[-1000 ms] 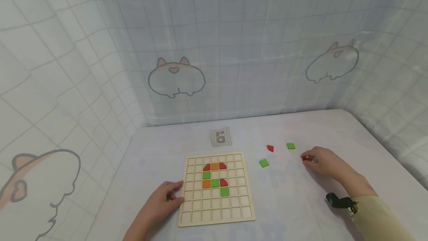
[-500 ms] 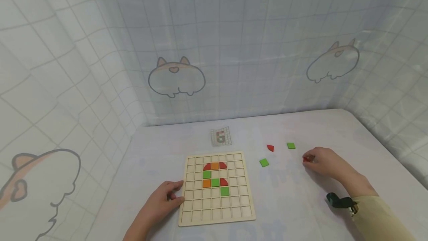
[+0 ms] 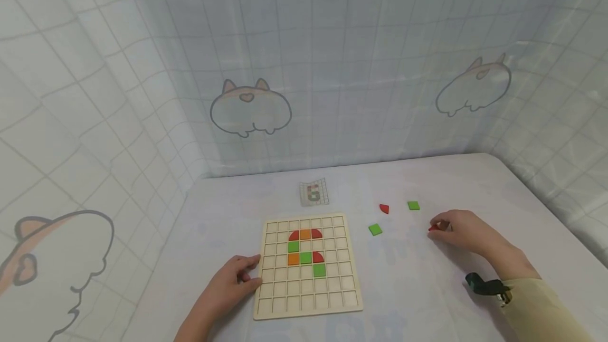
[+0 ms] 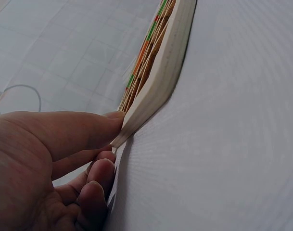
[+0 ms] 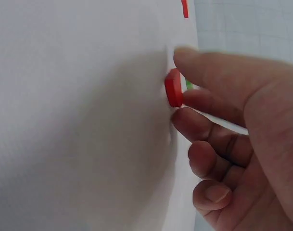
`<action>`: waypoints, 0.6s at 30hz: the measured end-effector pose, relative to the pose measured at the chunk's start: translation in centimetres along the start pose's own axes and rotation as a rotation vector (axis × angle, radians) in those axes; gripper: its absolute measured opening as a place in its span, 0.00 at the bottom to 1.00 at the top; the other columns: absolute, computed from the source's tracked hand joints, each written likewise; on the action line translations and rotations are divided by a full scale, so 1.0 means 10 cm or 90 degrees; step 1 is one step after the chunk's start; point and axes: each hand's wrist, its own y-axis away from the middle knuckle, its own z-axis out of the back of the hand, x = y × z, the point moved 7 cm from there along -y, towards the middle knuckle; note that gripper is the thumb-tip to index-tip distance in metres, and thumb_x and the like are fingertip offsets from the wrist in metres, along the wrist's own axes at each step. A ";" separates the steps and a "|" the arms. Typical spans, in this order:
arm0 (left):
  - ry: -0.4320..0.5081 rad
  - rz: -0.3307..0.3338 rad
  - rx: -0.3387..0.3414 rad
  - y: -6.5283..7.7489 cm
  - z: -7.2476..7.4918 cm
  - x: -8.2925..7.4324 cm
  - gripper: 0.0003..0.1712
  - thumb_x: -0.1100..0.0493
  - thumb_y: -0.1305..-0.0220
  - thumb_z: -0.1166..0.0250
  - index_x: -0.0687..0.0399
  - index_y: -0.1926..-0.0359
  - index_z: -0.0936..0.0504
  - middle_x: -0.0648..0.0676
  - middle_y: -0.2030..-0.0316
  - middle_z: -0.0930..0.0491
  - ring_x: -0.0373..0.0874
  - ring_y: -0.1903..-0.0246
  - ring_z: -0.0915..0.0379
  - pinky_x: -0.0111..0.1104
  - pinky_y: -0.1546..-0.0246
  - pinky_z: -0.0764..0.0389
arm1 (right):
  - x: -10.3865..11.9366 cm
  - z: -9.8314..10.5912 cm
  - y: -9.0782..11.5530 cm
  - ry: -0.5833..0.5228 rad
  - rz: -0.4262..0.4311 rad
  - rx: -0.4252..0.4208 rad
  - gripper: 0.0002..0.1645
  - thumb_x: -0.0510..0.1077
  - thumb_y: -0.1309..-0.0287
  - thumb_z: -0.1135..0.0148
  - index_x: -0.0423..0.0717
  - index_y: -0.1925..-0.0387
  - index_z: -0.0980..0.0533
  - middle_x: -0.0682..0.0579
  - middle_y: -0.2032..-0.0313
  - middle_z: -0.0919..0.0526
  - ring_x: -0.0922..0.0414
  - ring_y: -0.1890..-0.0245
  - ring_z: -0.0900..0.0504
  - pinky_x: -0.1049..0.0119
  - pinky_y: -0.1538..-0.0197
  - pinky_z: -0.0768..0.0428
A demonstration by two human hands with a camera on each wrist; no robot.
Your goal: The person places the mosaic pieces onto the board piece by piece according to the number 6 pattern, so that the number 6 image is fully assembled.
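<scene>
Left hand (image 3: 228, 286) rests extended fingertips against grid board's (image 3: 280, 305) left edge, not gripping, presumably steadying it. Well right of board, right hand (image 3: 465, 231) pinches red piece (image 5: 173, 89), fingertips only, likely because it's small.

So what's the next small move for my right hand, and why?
Probably bring the red piece over to the board. The right hand seems to pinch it, and the left hand touches the board's edge, perhaps enough to steady it. The card seems to show a closed loop like a 6, while the board's tiles leave that loop open.
</scene>
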 end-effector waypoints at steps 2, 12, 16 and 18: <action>0.001 0.001 -0.002 0.00 0.00 0.00 0.32 0.54 0.47 0.23 0.52 0.39 0.19 0.46 0.58 0.25 0.39 0.66 0.32 0.31 0.67 0.30 | 0.00 0.00 0.01 -0.004 0.001 0.007 0.19 0.48 0.45 0.27 0.43 0.54 0.17 0.56 0.67 0.20 0.59 0.70 0.27 0.59 0.65 0.26; 0.002 -0.005 0.001 0.00 -0.01 0.00 0.32 0.54 0.46 0.23 0.52 0.39 0.19 0.46 0.58 0.25 0.39 0.66 0.32 0.31 0.66 0.30 | -0.09 0.00 0.05 -0.007 0.010 0.033 0.18 0.46 0.47 0.26 0.46 0.54 0.15 0.58 0.67 0.21 0.57 0.69 0.29 0.61 0.66 0.28; 0.003 -0.007 0.001 0.00 -0.01 0.00 0.32 0.55 0.46 0.23 0.53 0.39 0.19 0.46 0.58 0.24 0.39 0.66 0.32 0.31 0.66 0.29 | -0.09 -0.01 0.05 -0.011 0.010 0.036 0.17 0.47 0.48 0.25 0.46 0.56 0.15 0.58 0.67 0.21 0.57 0.69 0.29 0.60 0.65 0.27; 0.003 -0.007 0.002 0.00 -0.01 0.00 0.32 0.55 0.46 0.23 0.53 0.39 0.20 0.46 0.58 0.24 0.39 0.66 0.32 0.31 0.66 0.29 | -0.09 -0.02 0.05 -0.015 0.014 0.034 0.16 0.47 0.48 0.25 0.47 0.57 0.15 0.59 0.67 0.21 0.58 0.69 0.28 0.60 0.65 0.26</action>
